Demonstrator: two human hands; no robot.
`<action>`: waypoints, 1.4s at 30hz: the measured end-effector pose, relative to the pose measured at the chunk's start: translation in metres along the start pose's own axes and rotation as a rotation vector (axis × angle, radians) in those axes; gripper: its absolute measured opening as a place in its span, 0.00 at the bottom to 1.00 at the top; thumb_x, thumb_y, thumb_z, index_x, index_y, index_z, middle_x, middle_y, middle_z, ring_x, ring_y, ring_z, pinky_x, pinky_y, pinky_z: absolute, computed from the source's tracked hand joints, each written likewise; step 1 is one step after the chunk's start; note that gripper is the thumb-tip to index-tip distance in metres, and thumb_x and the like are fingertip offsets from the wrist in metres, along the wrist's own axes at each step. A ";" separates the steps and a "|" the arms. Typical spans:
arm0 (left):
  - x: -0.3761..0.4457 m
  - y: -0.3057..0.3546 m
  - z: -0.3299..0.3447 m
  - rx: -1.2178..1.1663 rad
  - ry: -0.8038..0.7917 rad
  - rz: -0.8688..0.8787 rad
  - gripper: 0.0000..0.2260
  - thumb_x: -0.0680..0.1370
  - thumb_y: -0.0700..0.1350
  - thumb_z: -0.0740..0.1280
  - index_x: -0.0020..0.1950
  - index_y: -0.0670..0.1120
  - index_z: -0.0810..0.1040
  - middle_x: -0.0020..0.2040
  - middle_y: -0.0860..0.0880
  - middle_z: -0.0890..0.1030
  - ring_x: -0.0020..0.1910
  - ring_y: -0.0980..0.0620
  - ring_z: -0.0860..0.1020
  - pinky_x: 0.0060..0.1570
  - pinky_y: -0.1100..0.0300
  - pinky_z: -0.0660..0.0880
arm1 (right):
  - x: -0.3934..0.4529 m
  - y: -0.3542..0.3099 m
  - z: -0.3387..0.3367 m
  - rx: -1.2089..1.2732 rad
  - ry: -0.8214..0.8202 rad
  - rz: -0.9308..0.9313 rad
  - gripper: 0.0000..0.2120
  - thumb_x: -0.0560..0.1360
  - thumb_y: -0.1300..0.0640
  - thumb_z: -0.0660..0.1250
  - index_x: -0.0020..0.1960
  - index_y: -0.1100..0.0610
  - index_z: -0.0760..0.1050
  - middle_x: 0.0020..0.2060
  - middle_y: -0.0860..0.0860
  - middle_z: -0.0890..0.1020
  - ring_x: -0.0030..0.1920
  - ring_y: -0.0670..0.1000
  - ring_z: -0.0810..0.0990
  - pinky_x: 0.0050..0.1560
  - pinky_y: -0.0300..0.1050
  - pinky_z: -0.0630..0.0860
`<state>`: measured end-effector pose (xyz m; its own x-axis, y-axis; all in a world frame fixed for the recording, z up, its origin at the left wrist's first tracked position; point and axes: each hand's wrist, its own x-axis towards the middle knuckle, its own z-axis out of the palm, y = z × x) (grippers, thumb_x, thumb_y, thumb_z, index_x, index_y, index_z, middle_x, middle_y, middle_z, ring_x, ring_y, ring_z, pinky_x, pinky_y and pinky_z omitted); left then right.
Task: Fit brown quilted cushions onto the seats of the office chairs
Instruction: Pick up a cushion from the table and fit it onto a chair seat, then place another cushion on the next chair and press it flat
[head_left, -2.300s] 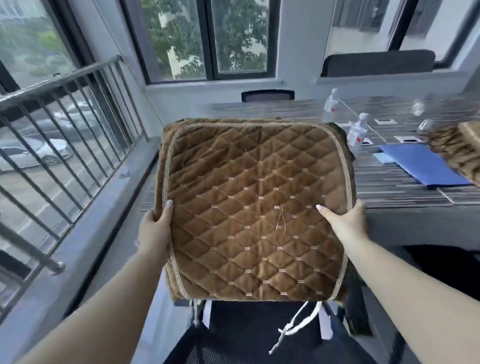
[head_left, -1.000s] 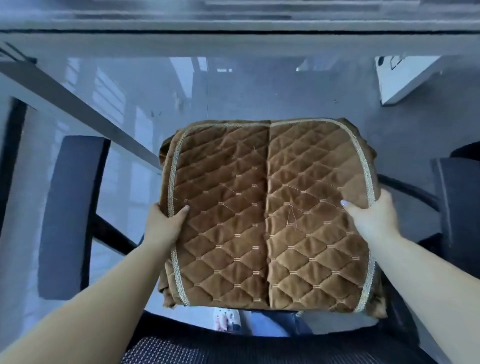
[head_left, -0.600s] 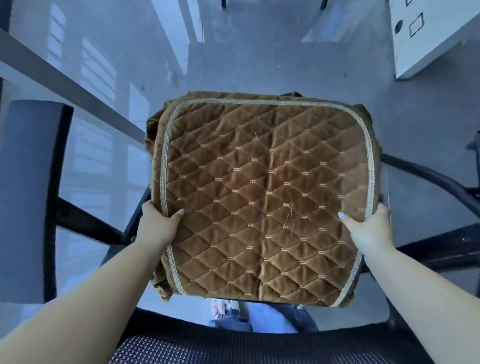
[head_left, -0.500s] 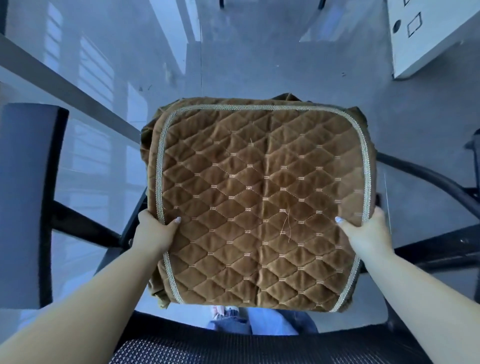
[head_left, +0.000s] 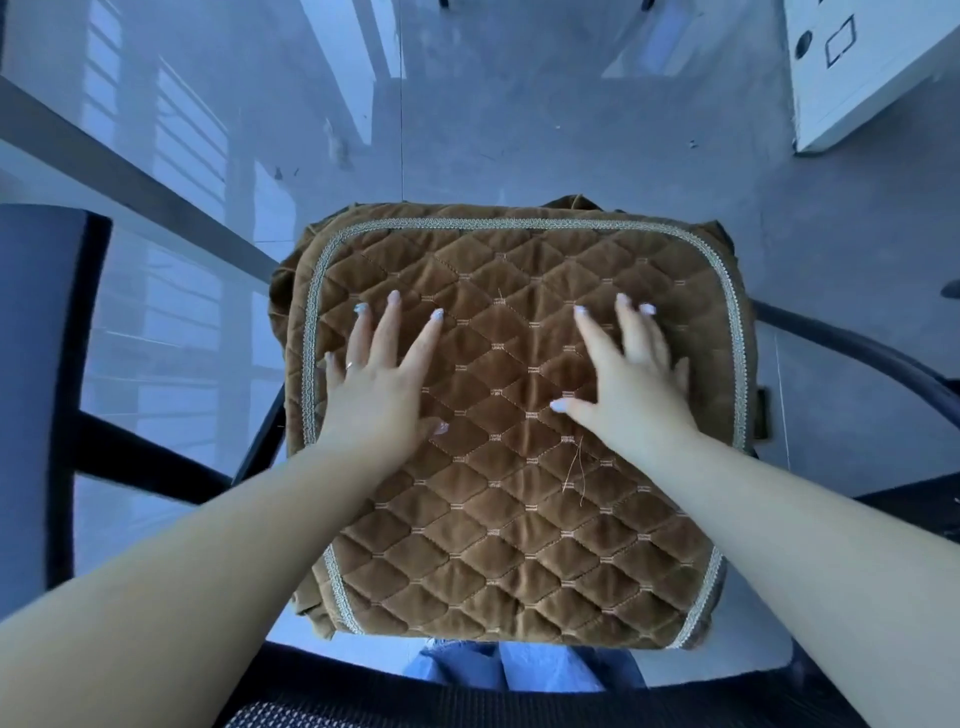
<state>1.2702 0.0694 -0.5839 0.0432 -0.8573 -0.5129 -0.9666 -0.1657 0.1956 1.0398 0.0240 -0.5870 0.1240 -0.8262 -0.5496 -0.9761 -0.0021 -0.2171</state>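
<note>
Glossy grey floor (head_left: 571, 119) tiles mirror a window's bars behind an office chair seen from above. A brown quilted cushion (head_left: 519, 519) with pale braided trim lies flat across the chair's seat, covering it entirely, its skirt hanging over the left and far edges. The person's left hand (head_left: 379, 395) presses palm-down on the cushion's left half, fingers (head_left: 387, 327) straight and spread, gripping nothing; a ring shows on one finger. The right hand (head_left: 631, 384) lies flat on the right half in the same way, fingers splayed, holding nothing. Both forearms reach in from the bottom corners. A dark padded armrest (head_left: 36, 395) stands to the left on a black strut, well clear of the cushion, while a curved black arm (head_left: 852, 348) of the chair sweeps past on the right, just beside the cushion's edge. The mesh top of the chair's backrest (head_left: 415, 701) crosses the bottom of the view, with blue jeans (head_left: 519, 667) visible between it and the cushion. A white cabinet (head_left: 872, 67) sits in the far right corner.
</note>
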 end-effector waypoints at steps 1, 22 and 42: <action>0.009 0.003 0.001 0.016 -0.050 -0.014 0.51 0.69 0.55 0.74 0.77 0.60 0.38 0.78 0.50 0.36 0.77 0.41 0.37 0.71 0.32 0.51 | 0.009 -0.006 0.003 -0.052 -0.049 -0.022 0.47 0.70 0.40 0.70 0.76 0.40 0.41 0.77 0.50 0.38 0.77 0.56 0.37 0.69 0.73 0.49; -0.054 0.027 0.059 0.014 -0.266 -0.160 0.50 0.71 0.48 0.75 0.77 0.57 0.38 0.77 0.47 0.31 0.76 0.39 0.35 0.67 0.36 0.64 | -0.084 -0.004 0.079 -0.191 -0.185 -0.005 0.50 0.71 0.41 0.69 0.75 0.43 0.33 0.74 0.56 0.30 0.75 0.60 0.32 0.67 0.74 0.54; -0.142 0.090 -0.082 -0.683 -0.111 -0.074 0.27 0.73 0.50 0.72 0.71 0.51 0.69 0.61 0.51 0.78 0.52 0.55 0.79 0.52 0.52 0.80 | -0.151 -0.022 -0.090 0.313 0.146 0.070 0.25 0.71 0.45 0.70 0.67 0.48 0.71 0.65 0.52 0.73 0.60 0.55 0.77 0.56 0.49 0.74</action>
<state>1.1978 0.1363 -0.4253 0.0412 -0.7829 -0.6207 -0.5851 -0.5225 0.6202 1.0269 0.0979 -0.4266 0.0099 -0.8901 -0.4556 -0.8765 0.2116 -0.4324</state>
